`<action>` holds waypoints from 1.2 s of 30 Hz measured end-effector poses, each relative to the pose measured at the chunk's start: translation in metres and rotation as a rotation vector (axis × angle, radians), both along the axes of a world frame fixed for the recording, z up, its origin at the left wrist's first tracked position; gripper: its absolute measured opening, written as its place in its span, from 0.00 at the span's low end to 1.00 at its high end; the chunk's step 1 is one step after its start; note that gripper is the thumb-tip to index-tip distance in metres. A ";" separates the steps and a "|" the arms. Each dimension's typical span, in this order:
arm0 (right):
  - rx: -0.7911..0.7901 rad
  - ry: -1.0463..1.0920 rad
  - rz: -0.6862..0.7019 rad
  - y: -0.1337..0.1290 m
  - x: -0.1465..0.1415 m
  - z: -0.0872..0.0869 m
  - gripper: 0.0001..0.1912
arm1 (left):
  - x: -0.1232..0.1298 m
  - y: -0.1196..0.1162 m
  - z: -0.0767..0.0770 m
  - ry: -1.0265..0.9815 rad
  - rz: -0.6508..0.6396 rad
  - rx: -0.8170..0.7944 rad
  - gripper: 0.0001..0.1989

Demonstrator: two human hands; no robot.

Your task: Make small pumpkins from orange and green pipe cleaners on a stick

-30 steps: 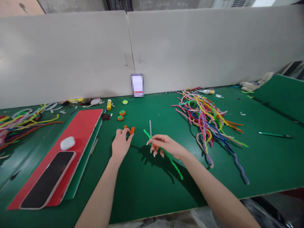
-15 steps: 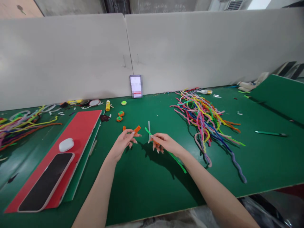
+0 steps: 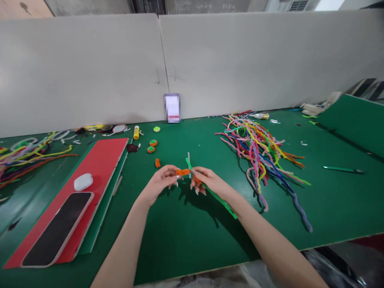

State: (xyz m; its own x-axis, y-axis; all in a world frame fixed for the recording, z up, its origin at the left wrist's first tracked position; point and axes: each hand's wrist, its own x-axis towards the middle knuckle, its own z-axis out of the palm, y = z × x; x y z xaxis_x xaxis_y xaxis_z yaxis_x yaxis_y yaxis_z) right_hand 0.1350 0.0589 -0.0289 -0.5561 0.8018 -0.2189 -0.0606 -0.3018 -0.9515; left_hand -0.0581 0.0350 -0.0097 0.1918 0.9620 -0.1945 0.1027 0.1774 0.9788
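Between the fingertips of my left hand is a coiled orange pipe cleaner, its free end reaching toward the other hand. My right hand is closed on a green pipe cleaner, whose tail runs down along the wrist while a short tip sticks up past the thumb. Some orange fuzz also shows under the right fingers, mostly hidden. Just behind the hands lies a thin grey strip. A small orange coil rests beyond my left hand, and two orange-and-green pieces sit farther back.
To the right spreads a pile of coloured pipe cleaners, with a green pen-like tool beyond it. At left, a phone and a white earbud case lie on a red board. Another phone leans against the partition.
My left hand has moved right and turned the orange coil level, bringing it close to my right hand. My right hand has barely moved and keeps the green pipe cleaner.
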 end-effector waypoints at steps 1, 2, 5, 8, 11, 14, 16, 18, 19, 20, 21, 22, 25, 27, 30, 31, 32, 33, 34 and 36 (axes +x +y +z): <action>-0.008 0.007 0.004 -0.001 0.000 0.001 0.15 | 0.000 0.000 0.000 0.010 -0.005 -0.002 0.15; -0.013 0.009 0.006 -0.001 0.000 0.002 0.15 | 0.000 0.000 0.001 0.020 -0.009 -0.004 0.15; -0.014 -0.005 0.003 -0.002 0.001 0.008 0.15 | 0.001 0.000 0.001 0.040 -0.016 -0.002 0.15; -0.016 -0.019 0.010 -0.003 0.001 0.013 0.15 | 0.002 -0.001 0.001 0.050 -0.017 -0.004 0.15; -0.031 -0.014 0.028 -0.004 0.000 0.012 0.18 | 0.004 -0.001 0.001 0.064 -0.022 0.002 0.15; -0.059 -0.011 0.029 -0.004 -0.001 0.010 0.18 | 0.005 -0.001 -0.001 0.076 -0.030 0.014 0.15; -0.069 -0.017 0.027 -0.003 0.000 0.008 0.19 | 0.005 -0.001 -0.001 0.082 -0.028 0.021 0.15; -0.061 -0.028 0.022 -0.003 0.000 0.007 0.20 | 0.005 -0.001 -0.002 0.087 -0.027 0.026 0.16; -0.050 -0.032 0.018 -0.003 0.000 0.007 0.19 | 0.006 -0.001 -0.001 0.090 -0.028 0.030 0.16; -0.039 -0.037 0.013 -0.003 0.001 0.006 0.19 | 0.006 -0.001 -0.001 0.093 -0.031 0.033 0.15; -0.028 -0.043 0.006 -0.003 0.001 0.006 0.19 | 0.007 -0.002 0.000 0.096 -0.038 0.034 0.15; -0.022 -0.048 0.000 -0.003 0.001 0.005 0.18 | 0.007 -0.002 0.000 0.096 -0.046 0.033 0.15; -0.039 -0.042 -0.018 -0.002 0.001 0.003 0.17 | 0.009 -0.003 0.002 0.076 -0.043 0.021 0.17; -0.071 -0.024 -0.020 -0.001 0.002 0.002 0.16 | 0.011 -0.004 0.002 0.060 -0.031 0.022 0.19; -0.133 0.009 0.007 0.000 0.001 0.002 0.15 | 0.012 -0.004 0.003 0.050 -0.029 0.049 0.22; -0.152 0.020 0.025 0.000 0.001 0.001 0.15 | 0.013 -0.004 0.003 0.047 -0.026 0.064 0.22; -0.170 0.031 0.046 0.000 0.000 0.001 0.14 | 0.014 -0.004 0.002 0.041 -0.023 0.080 0.22; -0.186 0.041 0.068 0.000 0.000 0.001 0.14 | 0.015 -0.004 0.002 0.033 -0.020 0.097 0.22; -0.198 0.050 0.089 0.000 -0.001 0.001 0.14 | 0.017 -0.004 0.001 0.020 -0.017 0.112 0.21; -0.214 0.065 0.124 -0.001 -0.002 0.000 0.14 | 0.020 -0.005 -0.001 -0.014 -0.018 0.136 0.18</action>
State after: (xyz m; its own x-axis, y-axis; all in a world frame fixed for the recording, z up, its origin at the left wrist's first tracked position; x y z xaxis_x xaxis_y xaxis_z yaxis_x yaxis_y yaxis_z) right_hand 0.1325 0.0575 -0.0287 -0.6656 0.6660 -0.3367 -0.0692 -0.5044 -0.8607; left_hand -0.0386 0.0304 -0.0108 0.2112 0.9756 -0.0595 0.0906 0.0410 0.9950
